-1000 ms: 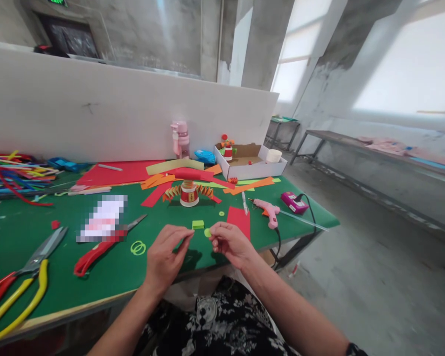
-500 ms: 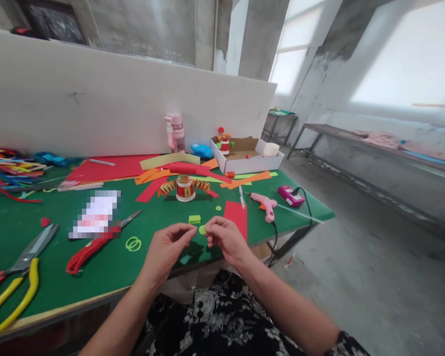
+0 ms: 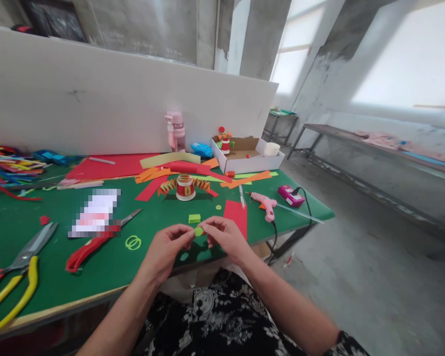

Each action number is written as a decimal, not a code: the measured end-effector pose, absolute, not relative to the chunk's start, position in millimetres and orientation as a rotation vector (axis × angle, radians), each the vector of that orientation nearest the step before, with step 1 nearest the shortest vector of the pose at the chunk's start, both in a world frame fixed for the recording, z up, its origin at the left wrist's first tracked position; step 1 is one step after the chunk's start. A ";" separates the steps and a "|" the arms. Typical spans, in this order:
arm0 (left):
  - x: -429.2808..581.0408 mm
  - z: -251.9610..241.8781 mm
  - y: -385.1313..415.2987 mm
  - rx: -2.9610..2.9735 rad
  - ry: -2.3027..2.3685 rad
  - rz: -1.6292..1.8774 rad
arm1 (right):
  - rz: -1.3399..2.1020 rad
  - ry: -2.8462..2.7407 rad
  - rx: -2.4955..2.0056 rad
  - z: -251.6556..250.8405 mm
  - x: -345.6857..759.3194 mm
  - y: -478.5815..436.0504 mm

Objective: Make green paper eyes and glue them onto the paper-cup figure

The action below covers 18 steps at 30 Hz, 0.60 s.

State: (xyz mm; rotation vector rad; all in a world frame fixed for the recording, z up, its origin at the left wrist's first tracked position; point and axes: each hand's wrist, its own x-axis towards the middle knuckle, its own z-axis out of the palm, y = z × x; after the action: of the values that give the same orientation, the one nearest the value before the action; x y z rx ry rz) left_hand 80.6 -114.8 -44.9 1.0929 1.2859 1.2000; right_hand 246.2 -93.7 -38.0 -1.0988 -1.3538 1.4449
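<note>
A small light-green paper disc [image 3: 199, 231] is pinched between my two hands above the table's front edge. My left hand [image 3: 171, 245] closes on its left side with thumb and forefinger, and my right hand [image 3: 224, 237] grips its right side. Just beyond the fingers lies a folded green paper piece [image 3: 195, 218]. Farther back stands a red-and-white paper cup [image 3: 186, 189] with accordion-folded orange arms and a red roll on top. A tiny green ring [image 3: 218, 207] rests to its right, and green paper rings [image 3: 133, 242] lie left of my left hand.
Red-handled scissors [image 3: 96, 244] and larger shears [image 3: 24, 262] lie at left near a phone [image 3: 96, 212]. To the right are red paper [image 3: 236, 217], a pink glue gun [image 3: 265, 204] with its cord, and a purple box [image 3: 291, 196]. A white cardboard box [image 3: 241, 160] stands behind.
My right hand has shifted left, bringing the disc against my left fingertips. The disc now sits between both hands; the things on the table have stayed in place.
</note>
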 end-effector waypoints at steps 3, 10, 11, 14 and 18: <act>75.5 -53.8 -110.3 1.078 1.382 1.292 | 0.890 -1.588 -1.391 -38.3 277.2 -92.7; 69.9 -71.9 -105.4 1.091 1.477 1.399 | 0.215 -1.850 -1.953 -48.0 319.5 -97.7; 69.8 -72.1 -105.7 1.091 1.477 1.411 | 0.191 -1.911 -1.898 -46.6 317.0 -93.9; 69.0 -70.4 -106.9 1.093 1.476 1.429 | 0.164 -2.050 -1.748 -34.2 311.7 -73.8; 67.4 -69.2 -108.6 1.092 1.486 1.424 | 0.033 -1.913 -1.919 -9.9 337.0 -48.2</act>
State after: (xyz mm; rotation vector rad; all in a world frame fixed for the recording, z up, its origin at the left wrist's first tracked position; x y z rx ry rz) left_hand 67.4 -108.6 -69.2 1.0924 1.4862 1.4243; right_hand 337.0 -48.2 -9.9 -1.9194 -1.9126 0.0329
